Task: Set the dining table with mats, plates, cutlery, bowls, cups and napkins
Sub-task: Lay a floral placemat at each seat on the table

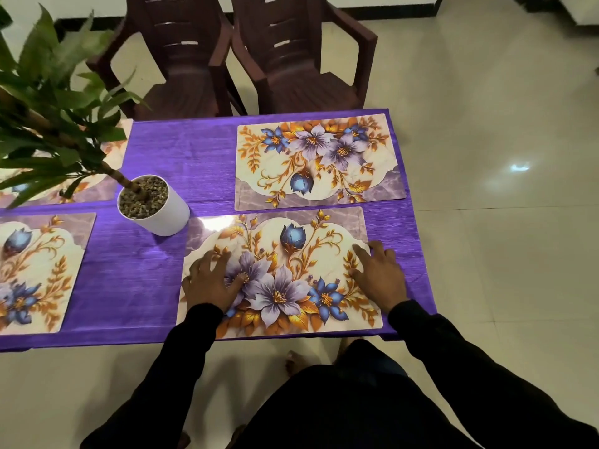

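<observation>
Setting stage: four floral mats lie on the purple tablecloth (pixel 155 280); no plates, cutlery, bowls, cups or napkins are in view, so the task appears to be at its first step.
Far-left mat (pixel 107 157): back left of the table, largely hidden behind the plant leaves (pixel 48 102).
Near-left mat (pixel 42 273): flat along the near edge, cut off by the frame's left side.
Plant pot (pixel 162 212): white, gravel-filled, standing between the left and right mats, just beside the near-right mat's far-left corner.
Left hand (pixel 210 280): palm down on the left part of the near-right mat, fingers spread and nearly straight, gripping nothing.
Near-right mat (pixel 285 277): directly before the person, along the near table edge, printed side up, lying flat under both hands.
Far-right mat (pixel 319 160): across the table, in front of the two brown chairs (pixel 240 59), close to the near-right mat without overlapping it.
Right hand (pixel 379 273): palm down across the mat's right edge, fingers spread, holding nothing.
Handling estimate: the mat looks thin, light and glossy, probably flexible and prone to sliding on the cloth. Shift it with flat palms; to lift, pinch at opposite short edges.
Risk: nudging the mat toward the pot may tip the plant.
</observation>
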